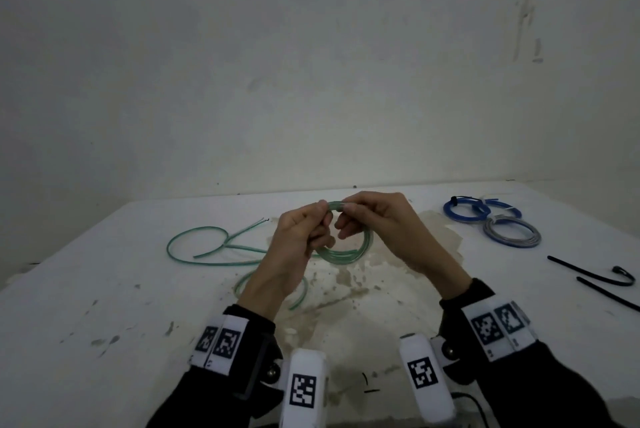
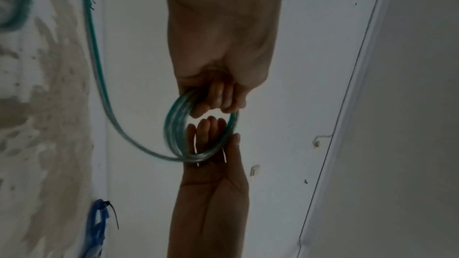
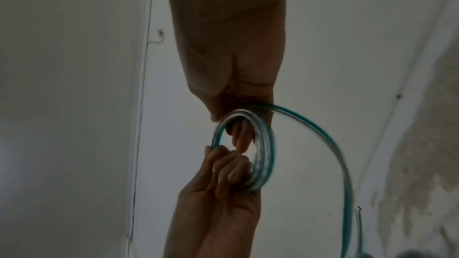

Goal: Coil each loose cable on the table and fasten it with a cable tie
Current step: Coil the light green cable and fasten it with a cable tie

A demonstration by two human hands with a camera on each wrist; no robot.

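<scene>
step: coiling in hand | green cable [image 1: 349, 247] held above the bench [image 1: 104, 289], coil pinched at its top by left hand [image 1: 301, 237] and right hand [image 1: 377, 223] | tail left loose on bench (several loops) | next, judged: remaining tail to be wound on, then a cable tie [image 1: 602, 280] fetched

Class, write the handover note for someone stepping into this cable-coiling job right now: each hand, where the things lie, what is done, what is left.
Left hand and right hand both pinch the top of the green cable, part-wound into a coil held above the table.
Its loose tail trails left across the table.
Done: blue coil and grey coil lie far right; the blue one shows a tie, the grey one's fastening is unclear.
Black cable ties lie at the right edge.
Left: finish winding the green tail, then tie it.
</scene>
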